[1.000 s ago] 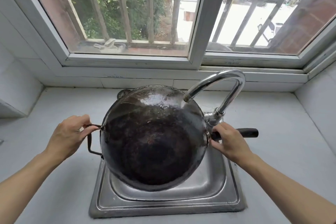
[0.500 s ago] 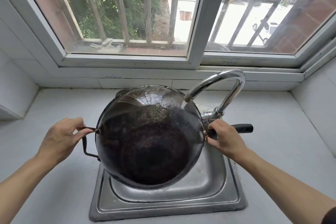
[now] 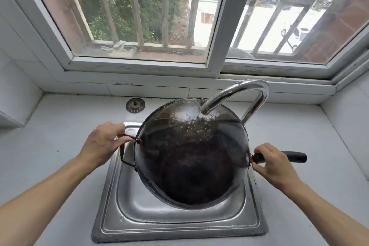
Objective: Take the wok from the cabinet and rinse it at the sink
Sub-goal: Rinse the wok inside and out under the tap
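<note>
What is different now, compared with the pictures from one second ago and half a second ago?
The wok has shifted to the right over the sink, so its left side no longer hides the sink strainer on the counter. The faucet spout now reaches over the wok's far rim. Unchanged: the left hand grips the loop handle, the right hand the black handle.

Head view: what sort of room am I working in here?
Most likely a home kitchen. A steel sink with a curved tap is set into a pale counter under a barred window, and both hands hold a dark wok over it.
</note>
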The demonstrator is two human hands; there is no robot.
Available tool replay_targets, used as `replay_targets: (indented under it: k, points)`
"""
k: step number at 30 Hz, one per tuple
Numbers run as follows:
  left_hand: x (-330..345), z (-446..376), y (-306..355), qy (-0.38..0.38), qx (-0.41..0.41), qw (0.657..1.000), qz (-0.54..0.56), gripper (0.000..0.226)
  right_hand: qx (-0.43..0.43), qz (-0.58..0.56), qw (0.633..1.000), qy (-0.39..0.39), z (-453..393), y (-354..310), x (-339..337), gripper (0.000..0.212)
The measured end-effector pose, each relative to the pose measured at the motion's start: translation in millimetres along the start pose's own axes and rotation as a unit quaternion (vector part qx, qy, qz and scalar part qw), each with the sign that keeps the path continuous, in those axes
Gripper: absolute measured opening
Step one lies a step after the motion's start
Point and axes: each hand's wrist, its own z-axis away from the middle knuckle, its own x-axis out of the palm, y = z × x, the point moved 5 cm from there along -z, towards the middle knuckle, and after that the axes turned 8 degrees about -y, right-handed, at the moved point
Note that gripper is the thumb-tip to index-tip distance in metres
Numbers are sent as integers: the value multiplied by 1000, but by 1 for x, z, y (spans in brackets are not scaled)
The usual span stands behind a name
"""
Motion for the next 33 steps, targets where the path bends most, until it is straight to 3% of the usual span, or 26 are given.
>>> replay_targets:
  k: [20, 33]
  points:
    - [-8, -12, -32, 3, -81, 997, -2, 27, -27, -9, 1000, 3, -32, -17, 3, 24]
    - [-15, -46, -43, 2, -85, 996, 1, 28, -6, -29, 999, 13, -55, -18, -2, 23]
